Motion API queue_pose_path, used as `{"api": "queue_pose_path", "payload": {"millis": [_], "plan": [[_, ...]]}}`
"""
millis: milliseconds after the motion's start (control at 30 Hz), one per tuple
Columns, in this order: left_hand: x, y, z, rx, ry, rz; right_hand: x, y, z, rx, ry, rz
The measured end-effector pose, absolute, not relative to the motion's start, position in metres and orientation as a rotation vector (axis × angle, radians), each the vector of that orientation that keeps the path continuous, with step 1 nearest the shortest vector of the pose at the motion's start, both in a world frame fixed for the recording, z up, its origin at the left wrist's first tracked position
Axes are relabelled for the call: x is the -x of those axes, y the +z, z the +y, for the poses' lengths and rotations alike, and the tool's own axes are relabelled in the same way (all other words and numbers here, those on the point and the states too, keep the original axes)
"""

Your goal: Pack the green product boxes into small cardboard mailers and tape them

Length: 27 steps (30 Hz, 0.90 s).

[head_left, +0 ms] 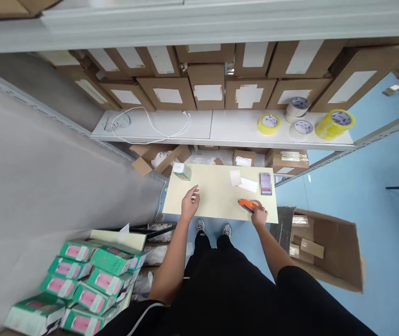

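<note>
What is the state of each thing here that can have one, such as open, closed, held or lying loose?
Left hand: empty, fingers partly curled
Right hand: closed on the tape dispenser
Tape dispenser: held
Phone: lying flat, screen lit
Small box: appears closed
Big floor box: open
Flapped box under the shelf: open
White cable: loose, plugs unconnected

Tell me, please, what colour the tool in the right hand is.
The tool is mostly orange, as seen in the head view.
</note>
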<state>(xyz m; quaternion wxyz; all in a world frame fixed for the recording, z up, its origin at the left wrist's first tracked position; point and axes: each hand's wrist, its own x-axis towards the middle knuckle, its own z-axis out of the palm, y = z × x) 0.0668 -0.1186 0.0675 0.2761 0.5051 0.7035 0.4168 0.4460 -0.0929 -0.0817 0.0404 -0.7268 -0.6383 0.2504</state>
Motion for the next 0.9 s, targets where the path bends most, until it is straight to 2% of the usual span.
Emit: {"api": "queue_pose_path", "payload": {"millis": [200,467,700,900], "plan": [[-0.056,0.07,-0.148,-1.273,1.143,1.935,-0.43,-0.07,-0.1,2.068,0.692,-1.708],[-0.022,0.101,-0.195,-1.239,1.303,1.908,-0.325,-0.001,-0.101,1.599,0.787,-1.966],[0.047,0.114,-0.316,-1.179,1.366,1.984,-0.194,0.05,-0.153,1.188,0.883,-2.072],[0.092,0.111,-0.443,-0.979,1.472,2.114,-0.105,0.07,-0.232,0.981,1.093,-2.201]]}}
